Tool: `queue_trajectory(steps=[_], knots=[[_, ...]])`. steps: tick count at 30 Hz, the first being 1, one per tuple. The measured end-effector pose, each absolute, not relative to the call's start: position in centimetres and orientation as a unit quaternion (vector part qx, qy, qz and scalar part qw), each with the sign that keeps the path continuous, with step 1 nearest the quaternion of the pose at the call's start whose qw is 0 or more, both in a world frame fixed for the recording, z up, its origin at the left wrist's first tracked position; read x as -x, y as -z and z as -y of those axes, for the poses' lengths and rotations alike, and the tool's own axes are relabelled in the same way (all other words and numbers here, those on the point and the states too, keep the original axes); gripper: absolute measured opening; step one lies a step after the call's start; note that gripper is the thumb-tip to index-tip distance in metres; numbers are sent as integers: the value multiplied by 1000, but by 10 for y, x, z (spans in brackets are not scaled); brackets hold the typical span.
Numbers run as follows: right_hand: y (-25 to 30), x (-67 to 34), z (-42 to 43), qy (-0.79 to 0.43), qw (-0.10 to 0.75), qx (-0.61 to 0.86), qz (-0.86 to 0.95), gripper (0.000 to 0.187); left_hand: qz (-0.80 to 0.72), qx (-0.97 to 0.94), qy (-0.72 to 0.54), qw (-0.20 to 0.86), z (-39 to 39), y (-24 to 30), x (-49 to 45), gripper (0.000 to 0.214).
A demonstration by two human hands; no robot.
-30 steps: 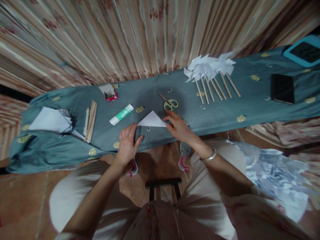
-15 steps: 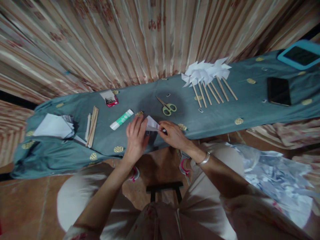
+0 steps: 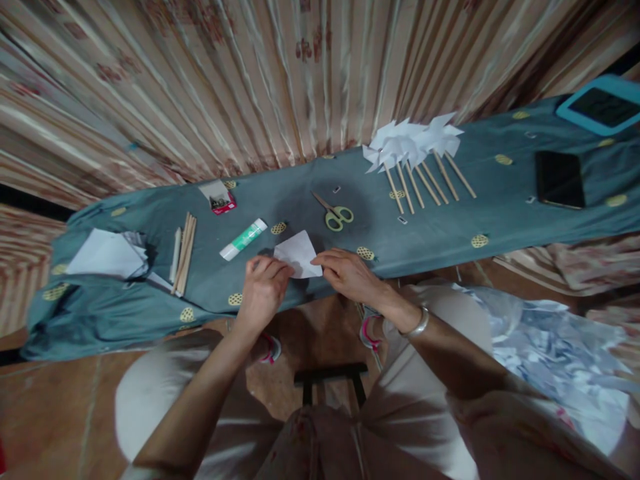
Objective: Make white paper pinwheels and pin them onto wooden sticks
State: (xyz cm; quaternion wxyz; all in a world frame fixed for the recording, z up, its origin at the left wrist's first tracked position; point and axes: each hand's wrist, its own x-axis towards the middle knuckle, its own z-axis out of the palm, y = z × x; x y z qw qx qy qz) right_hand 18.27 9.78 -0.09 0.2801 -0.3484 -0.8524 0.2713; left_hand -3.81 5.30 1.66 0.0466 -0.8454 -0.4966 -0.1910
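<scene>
A small white folded paper (image 3: 299,253) lies on the teal cloth (image 3: 440,220) near its front edge. My left hand (image 3: 263,292) grips the paper's left lower corner with curled fingers. On the paper's right edge my right hand (image 3: 350,275) pinches it, fingers bent; a metal bangle circles that wrist. Just beyond the paper lie yellow-handled scissors (image 3: 335,214) and a green and white glue stick (image 3: 243,239).
Several paper pinwheels on wooden sticks (image 3: 417,157) lie at the back right. A black phone (image 3: 560,179) and a blue-framed tablet (image 3: 600,105) sit far right. Wooden sticks (image 3: 183,252), white paper sheets (image 3: 105,254) and a small packet (image 3: 218,196) lie left. Crumpled paper scraps (image 3: 555,347) are by my right knee.
The paper went from a flat triangle to being folded up between both hands, and now lies as a smaller squarish shape. Both hands closed in on it.
</scene>
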Motion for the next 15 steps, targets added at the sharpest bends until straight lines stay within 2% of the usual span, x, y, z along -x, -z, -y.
queue_trajectory(steps=[6,10,15], knots=[[1,-177,-91,-206,265,365,868,33,466,862,199,26,-56,-10,49,25],[-1,-173,-94,-154,234,362,889,31,432,874,221,-27,-51,-5,49,25],[6,-178,-103,-163,215,350,897,25,452,855,245,-68,-42,0,52,22]])
